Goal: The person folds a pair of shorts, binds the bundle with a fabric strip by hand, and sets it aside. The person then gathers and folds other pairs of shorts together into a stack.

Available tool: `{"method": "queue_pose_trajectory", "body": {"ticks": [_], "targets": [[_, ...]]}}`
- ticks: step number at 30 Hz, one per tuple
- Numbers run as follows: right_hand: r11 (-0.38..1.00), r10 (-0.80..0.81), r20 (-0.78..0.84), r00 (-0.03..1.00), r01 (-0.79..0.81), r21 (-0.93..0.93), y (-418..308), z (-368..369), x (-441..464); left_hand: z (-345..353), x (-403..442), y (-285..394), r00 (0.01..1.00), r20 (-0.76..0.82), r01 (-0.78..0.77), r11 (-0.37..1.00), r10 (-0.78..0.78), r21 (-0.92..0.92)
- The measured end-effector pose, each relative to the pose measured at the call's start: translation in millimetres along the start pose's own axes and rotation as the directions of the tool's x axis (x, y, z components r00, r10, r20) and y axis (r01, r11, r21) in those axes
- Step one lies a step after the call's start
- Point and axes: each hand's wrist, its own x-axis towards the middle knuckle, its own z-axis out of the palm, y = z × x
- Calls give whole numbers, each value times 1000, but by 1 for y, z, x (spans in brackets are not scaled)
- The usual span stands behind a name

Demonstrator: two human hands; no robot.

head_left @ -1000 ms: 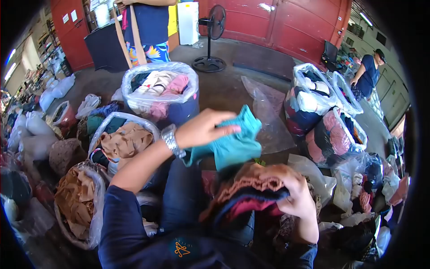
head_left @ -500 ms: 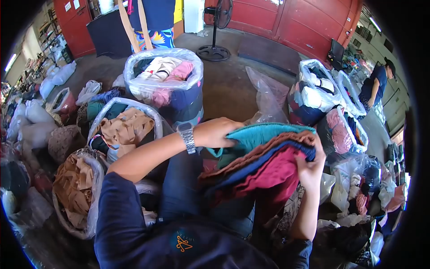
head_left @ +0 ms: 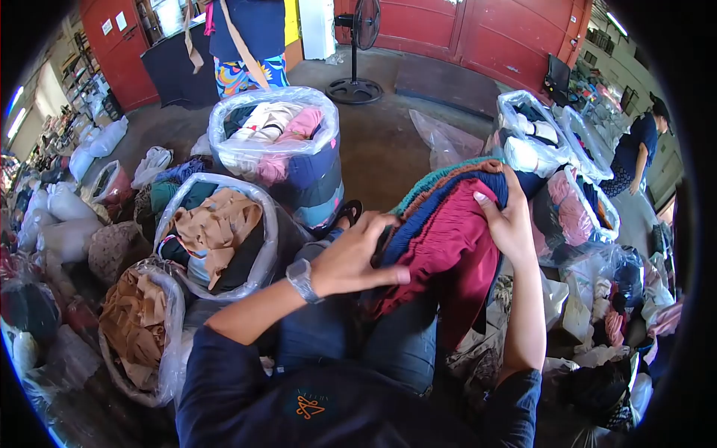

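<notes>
Over my lap hangs a stack of gathered garments [head_left: 448, 246], with maroon in front, then navy, rust brown and teal behind. My right hand [head_left: 506, 216] grips the stack's upper right end, its thumb on the maroon cloth. At the stack's left edge my left hand [head_left: 362, 257] is wrapped round the layers, thumb over the front and fingers behind. A clear band circles my left wrist. Left of my hands stands an open plastic-lined bag [head_left: 263, 261] of beige and dark cloth.
A tall lined bag [head_left: 328, 142] holds white and pink cloth. Brown cloth [head_left: 134, 321] fills another at left. More bags [head_left: 571, 209] stand at right. A fan [head_left: 355, 89] and a person [head_left: 250, 45] are ahead; another person [head_left: 638, 149] is at far right.
The teal garment, earlier apart in my left hand, now lies behind the others in the stack. The stack has turned more upright, maroon side facing me. The person at far right has shifted right.
</notes>
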Motion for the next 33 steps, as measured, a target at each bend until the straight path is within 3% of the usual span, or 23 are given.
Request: {"method": "queue_pose_trajectory", "body": {"ticks": [1, 3, 7, 8, 10, 11, 13, 15, 17, 18, 19, 21, 22, 23, 25, 26, 28, 29, 31, 33], "targets": [[999, -26, 32, 999, 27, -20, -8, 2, 1, 11, -5, 4, 999, -6, 52, 991, -52, 121], [999, -39, 59, 998, 41, -32, -16, 8, 1, 42, -16, 3, 976, -126, 193, 976, -180, 97], [992, -105, 149, 983, 114, -52, -13, 11, -1, 75, -28, -26, 965, -180, 225, 955, -191, 191], [988, -133, 172, 976, 144, -48, -12, 9, 0, 70, -26, -44, 952, -176, 254, 967, -249, 5], [990, -107, 208, 972, 124, -69, -4, 0, 1, 26, -1, -64, 948, -39, 317, 948, -316, 22], [990, -103, 198, 975, 120, -75, 1, -3, 2, -14, 24, -72, 936, 77, 318, 918, -344, 235], [997, -21, 63, 998, 16, 76, 10, -8, 8, -64, 65, -95, 991, 120, -109, 892, 62, 438], [998, -57, -142, 988, 61, 18, 28, -21, 19, -112, 108, -56, 962, 170, -273, 777, 214, 567], [891, 214, -191, 958, -111, 441, 21, -30, 27, -143, 137, -18, 952, 150, -307, 799, 268, 517], [821, 225, -190, 956, -82, 565, 20, -30, 32, -148, 144, 0, 906, 192, -419, 726, 379, 545], [811, 233, -190, 954, -82, 580, 21, -27, 34, -149, 144, -4, 907, 205, -418, 722, 369, 552], [870, 157, -131, 979, -75, 488, 22, -20, 36, -150, 138, -23, 877, 452, -446, 625, 162, 641], [940, 21, -176, 984, 40, 339, 20, -13, 37, -152, 134, -23, 867, 483, -440, 639, 121, 631], [890, 60, -114, 992, -2, 455, 24, -8, 36, -154, 131, -23, 868, 483, -440, 633, 118, 636], [818, 131, -71, 989, -67, 571, 36, -6, 41, -157, 126, -26, 902, 430, -228, 791, -49, 568], [816, 139, -73, 988, -72, 574, 41, -6, 43, -157, 127, -38, 922, 384, -257, 817, 48, 516], [922, 74, -47, 996, -50, 385, 52, -11, 55, -158, 142, -53, 908, 410, -284, 842, 82, 460], [924, 80, -47, 996, -57, 378, 66, -8, 64, -157, 150, -56, 895, 429, -306, 863, 118, 402], [997, 9, -89, 996, -2, 76, 101, 3, 82, -154, 167, -69, 897, 436, -291, 836, 69, 466], [985, 102, -69, 992, -91, 145, 106, 8, 90, -154, 180, -52, 919, 391, -197, 797, -53, 571]]}}
